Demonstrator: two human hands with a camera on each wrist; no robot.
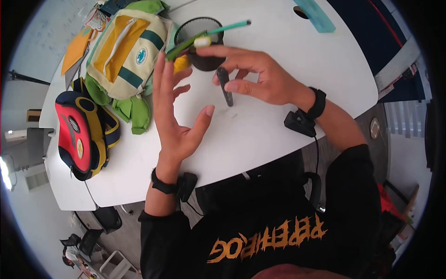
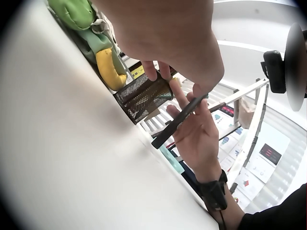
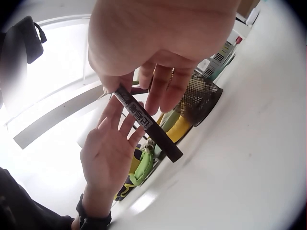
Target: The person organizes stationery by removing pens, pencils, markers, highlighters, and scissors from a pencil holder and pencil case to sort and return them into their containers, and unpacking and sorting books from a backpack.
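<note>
My right hand pinches a black marker between thumb and fingers, tilted with its lower end close over the white table. A pale printed label shows along the marker in the right wrist view. To its left my left hand is raised with fingers extended and thumb spread, nothing in it. Beyond both hands stands a black mesh pen cup, with a green stick-like thing and a teal pen across its top. A yellow curved thing lies beside the cup.
A cream, green and yellow backpack lies on the table at the back left. Nearer on that side is a red and navy backpack. A translucent teal strip lies at the far right edge. Cables run from both wrist cameras.
</note>
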